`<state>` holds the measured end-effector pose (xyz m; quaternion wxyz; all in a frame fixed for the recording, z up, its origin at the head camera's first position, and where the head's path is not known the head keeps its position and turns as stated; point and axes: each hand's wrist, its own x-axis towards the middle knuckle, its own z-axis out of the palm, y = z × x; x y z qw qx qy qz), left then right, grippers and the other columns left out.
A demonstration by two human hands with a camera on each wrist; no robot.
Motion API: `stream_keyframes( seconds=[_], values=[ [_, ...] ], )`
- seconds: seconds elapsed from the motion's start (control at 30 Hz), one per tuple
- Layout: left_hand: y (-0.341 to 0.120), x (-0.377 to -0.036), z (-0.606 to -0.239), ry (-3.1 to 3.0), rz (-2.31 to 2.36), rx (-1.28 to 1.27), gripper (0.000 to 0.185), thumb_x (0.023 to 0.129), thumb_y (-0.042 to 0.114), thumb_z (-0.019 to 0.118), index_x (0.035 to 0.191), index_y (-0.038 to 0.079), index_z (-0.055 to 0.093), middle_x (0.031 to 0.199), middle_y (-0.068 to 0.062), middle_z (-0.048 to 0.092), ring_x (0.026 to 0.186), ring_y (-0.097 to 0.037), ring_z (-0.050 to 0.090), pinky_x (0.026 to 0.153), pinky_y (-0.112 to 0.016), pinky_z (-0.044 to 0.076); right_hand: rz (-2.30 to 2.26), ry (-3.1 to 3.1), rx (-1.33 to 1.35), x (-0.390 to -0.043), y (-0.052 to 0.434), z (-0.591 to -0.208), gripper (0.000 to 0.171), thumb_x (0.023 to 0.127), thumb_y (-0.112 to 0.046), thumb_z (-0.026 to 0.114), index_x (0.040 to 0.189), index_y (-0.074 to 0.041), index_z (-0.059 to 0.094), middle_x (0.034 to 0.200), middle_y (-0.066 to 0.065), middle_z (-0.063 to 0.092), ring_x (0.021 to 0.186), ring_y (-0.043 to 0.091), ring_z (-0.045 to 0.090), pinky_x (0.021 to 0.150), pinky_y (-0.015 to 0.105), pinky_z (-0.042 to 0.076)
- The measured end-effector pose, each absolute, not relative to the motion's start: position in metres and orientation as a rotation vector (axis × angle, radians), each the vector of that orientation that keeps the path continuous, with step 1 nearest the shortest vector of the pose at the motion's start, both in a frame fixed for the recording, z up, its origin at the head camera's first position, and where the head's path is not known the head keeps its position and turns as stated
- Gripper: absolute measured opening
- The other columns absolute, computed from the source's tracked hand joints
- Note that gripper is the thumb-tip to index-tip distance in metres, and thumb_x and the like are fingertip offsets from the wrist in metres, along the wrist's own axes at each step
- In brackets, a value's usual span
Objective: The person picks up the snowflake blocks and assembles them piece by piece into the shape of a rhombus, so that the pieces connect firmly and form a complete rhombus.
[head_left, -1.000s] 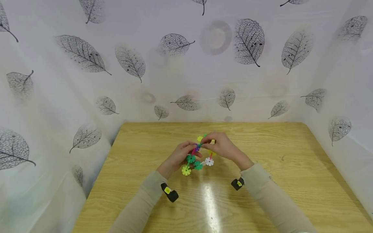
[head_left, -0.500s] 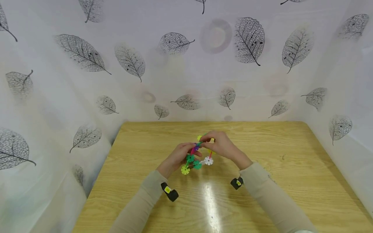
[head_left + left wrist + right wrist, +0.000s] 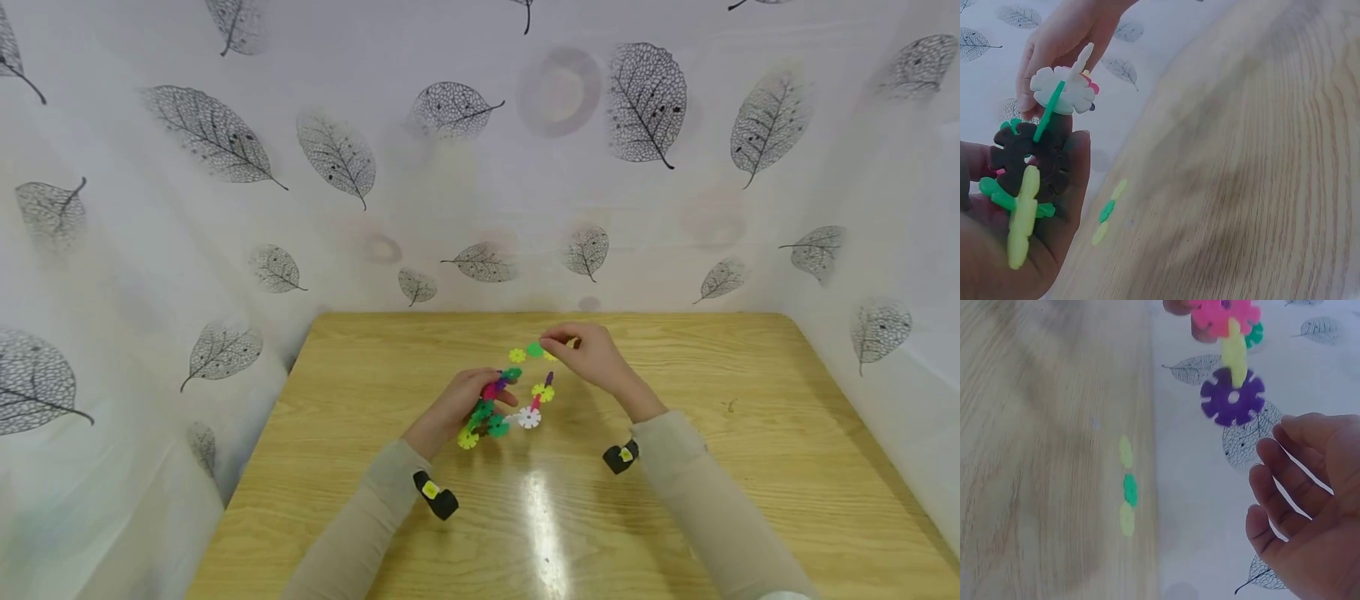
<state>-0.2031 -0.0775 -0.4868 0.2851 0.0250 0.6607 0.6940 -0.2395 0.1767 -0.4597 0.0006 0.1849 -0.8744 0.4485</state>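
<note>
The snowflake pieces (image 3: 498, 408) looked like smooth, matt plastic. The worktop (image 3: 750, 467) was glossy wood-grain, glare-streaked. Thin printed sheeting (image 3: 225, 208) hung behind; sleeves (image 3: 697, 492) were soft knit.

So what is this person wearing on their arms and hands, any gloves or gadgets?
No gloves: both hands are bare. Each arm is covered by a long beige sleeve reaching to the wrist, the other beige sleeve matching it. Under each wrist sits a small black box with a yellow mark, one on the left and one on the right. No rings, watches or cables show.
</note>
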Motion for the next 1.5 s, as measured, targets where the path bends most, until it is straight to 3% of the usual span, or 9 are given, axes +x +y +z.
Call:
stream_keyframes(
  seconds=[0.4, 0.63, 0.8, 0.97, 1.1, 1.23, 1.5],
  values=[
    [-0.079, -0.201, -0.489, 1.764, 1.844, 0.077, 0.044, 0.112, 0.026, 0.043, 0.132, -0.008, 0.062, 0.084, 0.001, 0.077, 0.069, -0.011, 0.071, 0.066, -0.022, 0.061, 1.331, -2.807, 0.469, -0.257, 0.186, -0.494, 0.027, 0.104, -0.021, 0.068, 0.121, -0.001, 0.075, 0.112, 0.016, 0.077, 0.099, 0.029, 0.069, 0.079, 0.033, 0.059],
    [-0.078, -0.202, -0.491, 1.778, 1.837, 0.083, 0.046, 0.113, 0.027, 0.042, 0.14, -0.008, 0.058, 0.085, 0.001, 0.077, 0.074, -0.012, 0.073, 0.069, -0.023, 0.063, 1.333, -2.862, 0.387, -0.267, 0.188, -0.518, 0.031, 0.104, -0.017, 0.067, 0.129, 0.002, 0.07, 0.12, 0.019, 0.072, 0.105, 0.033, 0.067, 0.092, 0.045, 0.059],
    [-0.078, -0.201, -0.491, 1.773, 1.841, 0.078, 0.047, 0.114, 0.032, 0.043, 0.141, -0.003, 0.06, 0.085, 0.002, 0.076, 0.073, -0.011, 0.073, 0.069, -0.023, 0.063, 1.343, -2.888, 0.359, -0.27, 0.189, -0.529, 0.036, 0.104, -0.016, 0.066, 0.134, 0.003, 0.066, 0.126, 0.022, 0.067, 0.11, 0.037, 0.068, 0.094, 0.05, 0.061],
    [-0.077, -0.201, -0.489, 1.778, 1.839, 0.082, 0.051, 0.114, 0.037, 0.046, 0.142, -0.003, 0.059, 0.085, 0.003, 0.076, 0.072, -0.012, 0.072, 0.069, -0.024, 0.063, 1.351, -2.914, 0.345, -0.273, 0.19, -0.539, 0.04, 0.102, -0.013, 0.067, 0.137, 0.006, 0.062, 0.129, 0.028, 0.062, 0.113, 0.042, 0.068, 0.096, 0.052, 0.061],
    [-0.076, -0.2, -0.487, 1.8, 1.835, 0.076, 0.047, 0.111, 0.038, 0.054, 0.134, -0.002, 0.064, 0.086, 0.001, 0.076, 0.074, -0.013, 0.072, 0.069, -0.024, 0.062, 1.241, -2.922, 0.358, -0.276, 0.189, -0.545, 0.042, 0.1, -0.012, 0.068, 0.136, 0.008, 0.062, 0.123, 0.029, 0.062, 0.11, 0.041, 0.066, 0.098, 0.054, 0.059],
    [-0.076, -0.201, -0.486, 1.824, 1.828, 0.084, 0.039, 0.108, 0.032, 0.061, 0.128, -0.001, 0.065, 0.088, -0.001, 0.076, 0.074, -0.014, 0.072, 0.068, -0.023, 0.062, 1.149, -2.911, 0.384, -0.277, 0.187, -0.546, 0.045, 0.098, -0.014, 0.068, 0.137, 0.009, 0.062, 0.115, 0.025, 0.064, 0.103, 0.038, 0.063, 0.094, 0.054, 0.058],
    [-0.076, -0.202, -0.486, 1.854, 1.797, 0.106, 0.037, 0.108, 0.023, 0.062, 0.133, -0.004, 0.061, 0.088, -0.001, 0.076, 0.072, -0.013, 0.07, 0.066, -0.021, 0.061, 0.998, -2.975, 0.421, -0.278, 0.183, -0.545, 0.044, 0.099, -0.013, 0.068, 0.137, 0.009, 0.063, 0.088, 0.013, 0.061, 0.078, 0.022, 0.05, 0.07, 0.033, 0.044]
  ],
)
